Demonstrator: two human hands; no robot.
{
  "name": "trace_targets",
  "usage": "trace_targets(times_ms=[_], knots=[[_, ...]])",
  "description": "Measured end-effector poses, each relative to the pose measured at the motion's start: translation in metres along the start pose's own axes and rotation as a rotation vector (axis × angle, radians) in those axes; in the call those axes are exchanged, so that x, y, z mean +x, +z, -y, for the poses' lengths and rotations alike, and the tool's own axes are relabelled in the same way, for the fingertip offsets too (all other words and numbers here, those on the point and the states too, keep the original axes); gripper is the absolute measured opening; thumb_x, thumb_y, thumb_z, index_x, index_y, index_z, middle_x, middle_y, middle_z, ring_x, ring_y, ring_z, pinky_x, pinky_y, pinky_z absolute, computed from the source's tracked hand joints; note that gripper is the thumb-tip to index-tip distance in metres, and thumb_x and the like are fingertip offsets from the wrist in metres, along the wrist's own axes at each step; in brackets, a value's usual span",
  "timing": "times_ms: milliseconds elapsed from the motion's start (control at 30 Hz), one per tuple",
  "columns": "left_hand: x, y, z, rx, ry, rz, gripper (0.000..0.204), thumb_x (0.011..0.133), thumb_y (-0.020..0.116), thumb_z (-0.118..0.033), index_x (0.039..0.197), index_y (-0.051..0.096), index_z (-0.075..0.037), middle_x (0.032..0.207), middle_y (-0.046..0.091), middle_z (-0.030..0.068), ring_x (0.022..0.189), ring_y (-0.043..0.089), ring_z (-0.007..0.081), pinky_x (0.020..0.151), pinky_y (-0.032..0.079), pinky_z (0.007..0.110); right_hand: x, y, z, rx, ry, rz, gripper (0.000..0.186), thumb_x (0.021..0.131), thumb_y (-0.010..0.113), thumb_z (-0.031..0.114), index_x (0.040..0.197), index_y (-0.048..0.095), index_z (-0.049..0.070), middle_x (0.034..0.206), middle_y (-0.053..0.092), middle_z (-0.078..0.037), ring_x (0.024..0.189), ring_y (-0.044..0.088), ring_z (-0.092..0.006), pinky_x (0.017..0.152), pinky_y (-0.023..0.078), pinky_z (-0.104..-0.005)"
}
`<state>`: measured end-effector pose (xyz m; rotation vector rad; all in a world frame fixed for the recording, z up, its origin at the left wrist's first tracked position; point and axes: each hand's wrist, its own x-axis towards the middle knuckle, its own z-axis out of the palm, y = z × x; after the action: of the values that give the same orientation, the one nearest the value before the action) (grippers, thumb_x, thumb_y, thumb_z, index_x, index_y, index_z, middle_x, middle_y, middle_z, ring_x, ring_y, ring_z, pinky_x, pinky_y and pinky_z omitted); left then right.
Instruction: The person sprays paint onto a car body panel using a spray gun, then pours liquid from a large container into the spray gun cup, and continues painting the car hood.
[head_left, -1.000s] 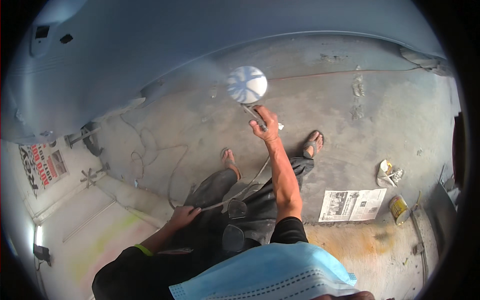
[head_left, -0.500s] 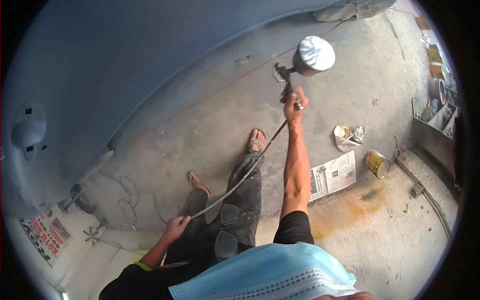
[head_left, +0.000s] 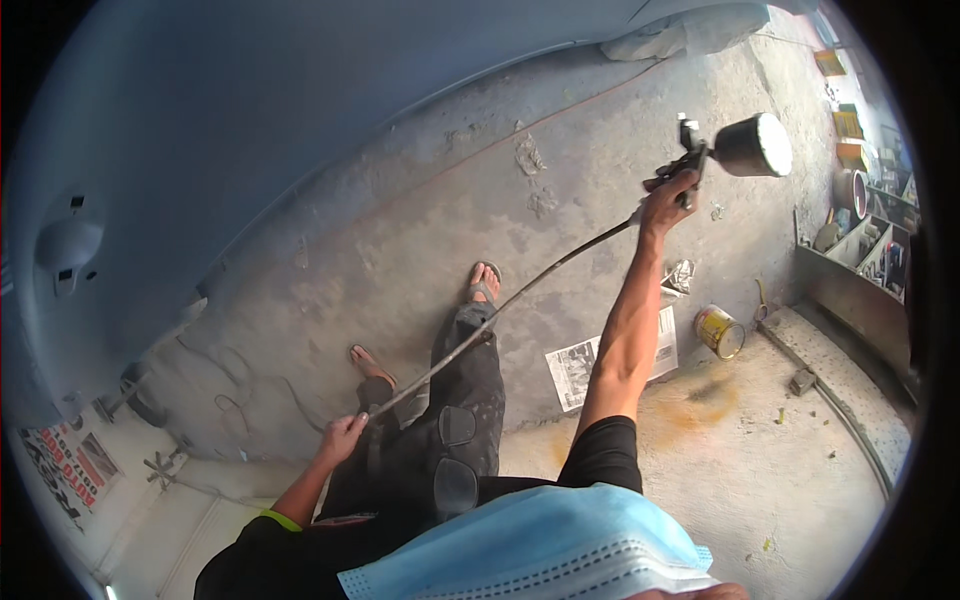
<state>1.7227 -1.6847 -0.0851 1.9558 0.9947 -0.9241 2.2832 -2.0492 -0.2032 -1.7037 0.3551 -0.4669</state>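
My right hand [head_left: 668, 205] is wrapped round the grip of a spray gun [head_left: 692, 160], arm stretched out ahead and to the right. A metal paint cup [head_left: 745, 147] with a bright round lid sits on the gun, tipped to the right. From the grip's lower end a dark air hose [head_left: 540, 277] runs down across my legs to my left hand [head_left: 345, 436], whose fingers close round it. At the left and top stands a grey car body panel [head_left: 270, 100] with a door handle recess [head_left: 75, 243]; the gun is well apart from it.
Newspaper [head_left: 572, 378] and a yellow tin can [head_left: 720, 332] lie on the concrete floor to the right, near crumpled foil-like paper [head_left: 678, 277]. A metal tray of tools [head_left: 868, 243] stands at far right. Loose hose [head_left: 232, 395] lies by my left foot. A covered wheel [head_left: 685, 38] is at the top.
My right hand has swung the spray gun to the right, away from the car panel, and the cup has tilted further right. The left hand still grips the hose, slightly shifted in view.
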Motion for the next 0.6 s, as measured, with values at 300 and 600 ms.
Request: trace_targets(times_ms=[300,600], knots=[[-0.048,0.001,0.078,0.123,0.047,-0.035,0.053,0.093,0.055,-0.048,0.072,0.057,0.001,0.069,0.057,0.0250,0.071,0.060,0.0450,0.063,0.044,0.049,-0.194,0.050,0.031,0.014,-0.242,0.581,0.044,0.098,0.050,0.041,0.092,0.058,-0.002,0.062,0.057,-0.004,0.051,0.058,-0.0125,0.048,0.045,-0.0258],[-0.098,-0.006,0.136,0.107,0.108,-0.200,0.054,0.092,0.059,-0.044,0.064,0.057,0.002,0.064,0.056,0.0221,0.063,0.057,0.0412,0.060,0.043,0.047,-0.388,0.105,0.043,0.015,-0.162,0.884,0.032,0.091,0.060,0.031,0.103,0.061,0.001,0.068,0.058,-0.013,0.062,0.062,-0.0280,0.060,0.048,-0.0362]])
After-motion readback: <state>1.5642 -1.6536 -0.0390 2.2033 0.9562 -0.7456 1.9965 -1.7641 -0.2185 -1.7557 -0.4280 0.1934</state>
